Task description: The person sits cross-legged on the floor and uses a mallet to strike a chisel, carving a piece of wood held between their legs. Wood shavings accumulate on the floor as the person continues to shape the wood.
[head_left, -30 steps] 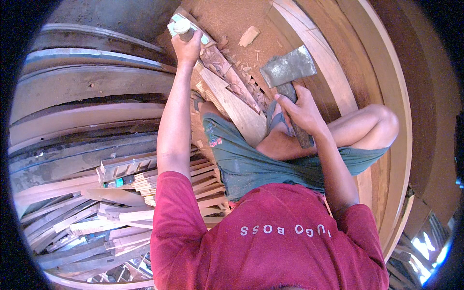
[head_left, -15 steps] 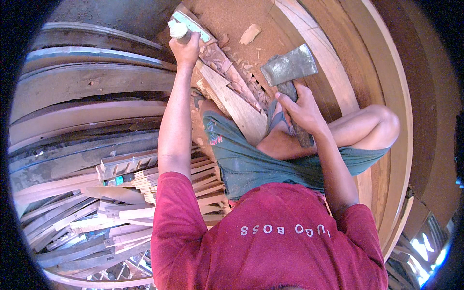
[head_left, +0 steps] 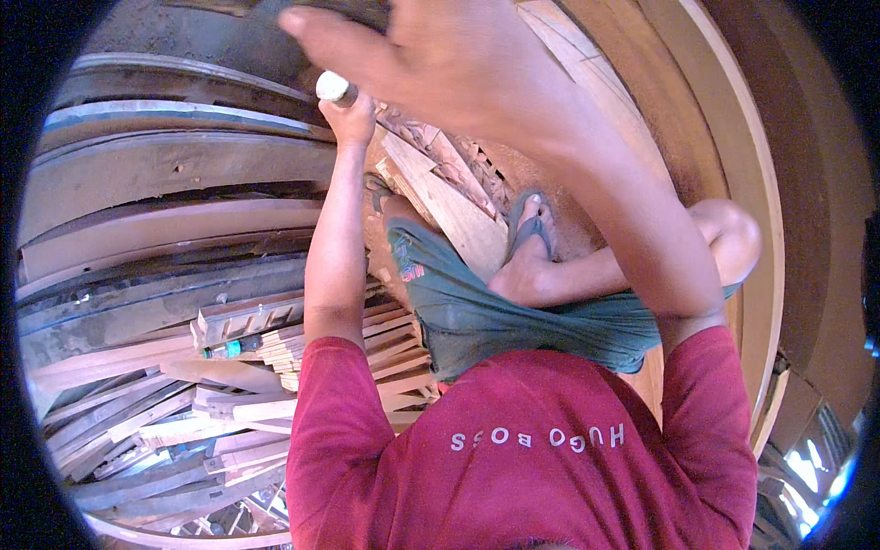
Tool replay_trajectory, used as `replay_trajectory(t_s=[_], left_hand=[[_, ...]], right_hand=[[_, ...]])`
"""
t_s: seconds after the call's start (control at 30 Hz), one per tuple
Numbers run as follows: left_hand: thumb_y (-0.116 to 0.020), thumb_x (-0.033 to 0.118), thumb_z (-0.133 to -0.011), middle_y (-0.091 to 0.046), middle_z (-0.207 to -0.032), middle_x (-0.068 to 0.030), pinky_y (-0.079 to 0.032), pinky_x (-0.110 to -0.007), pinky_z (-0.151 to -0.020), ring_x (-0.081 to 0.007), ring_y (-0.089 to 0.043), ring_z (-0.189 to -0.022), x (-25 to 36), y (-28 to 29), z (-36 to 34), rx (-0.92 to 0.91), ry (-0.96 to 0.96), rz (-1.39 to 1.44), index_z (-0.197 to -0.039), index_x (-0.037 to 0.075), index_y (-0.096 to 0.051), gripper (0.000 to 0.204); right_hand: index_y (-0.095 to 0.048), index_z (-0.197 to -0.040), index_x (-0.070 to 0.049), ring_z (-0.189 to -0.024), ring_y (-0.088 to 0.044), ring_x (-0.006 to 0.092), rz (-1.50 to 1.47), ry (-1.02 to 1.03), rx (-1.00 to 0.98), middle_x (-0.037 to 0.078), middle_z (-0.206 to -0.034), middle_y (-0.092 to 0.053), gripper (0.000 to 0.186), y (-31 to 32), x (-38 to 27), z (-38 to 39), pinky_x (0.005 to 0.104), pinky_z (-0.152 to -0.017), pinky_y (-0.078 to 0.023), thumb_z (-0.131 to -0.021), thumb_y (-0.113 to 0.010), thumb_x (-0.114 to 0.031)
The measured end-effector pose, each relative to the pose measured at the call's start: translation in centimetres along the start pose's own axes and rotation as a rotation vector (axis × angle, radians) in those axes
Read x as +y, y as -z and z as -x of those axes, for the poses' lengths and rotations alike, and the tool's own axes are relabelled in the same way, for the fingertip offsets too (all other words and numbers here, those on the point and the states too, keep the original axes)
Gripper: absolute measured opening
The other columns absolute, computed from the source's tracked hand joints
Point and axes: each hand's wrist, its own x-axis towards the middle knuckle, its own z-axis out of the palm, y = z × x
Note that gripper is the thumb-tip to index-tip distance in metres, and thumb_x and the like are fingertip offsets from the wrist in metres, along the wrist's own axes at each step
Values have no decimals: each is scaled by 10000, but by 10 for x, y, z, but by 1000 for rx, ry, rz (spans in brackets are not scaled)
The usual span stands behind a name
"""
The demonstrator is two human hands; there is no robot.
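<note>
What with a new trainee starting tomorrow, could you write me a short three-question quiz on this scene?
1. True or false: the left hand has its grip closed on a white-tipped handle.
2. Where is the right hand? A) resting on a knee; B) raised close to the camera, blurred; C) flat on the floor.
3. In a few words: what lies piled on the floor to the person's left, beside the left arm?

Key: 1 true. 2 B. 3 wooden slats.
</note>
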Motion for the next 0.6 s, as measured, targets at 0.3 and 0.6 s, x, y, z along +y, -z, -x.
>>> replay_trajectory(t_s=[0.3,0.6], left_hand=[[-680,36,-766,-658,-776,3,-480,-269,-636,-78,-585,-690,-2,-3,-1,-165,-24,55,-818,-2,-648,72],[-679,23,-761,-675,-851,-21,-497,-285,-714,-99,-615,-787,29,-7,4,-112,-115,-39,-897,-18,-638,148]], right_hand=[[-578,-1002,7,-749,-656,435,452,-327,-423,252,-804,-663,320,-5,41,22,508,-673,-536,-853,-602,-275],[-593,-1085,-4,-848,-653,416,346,-245,-224,265,-920,-649,384,-27,58,21,505,-717,-533,-843,-623,-301]])
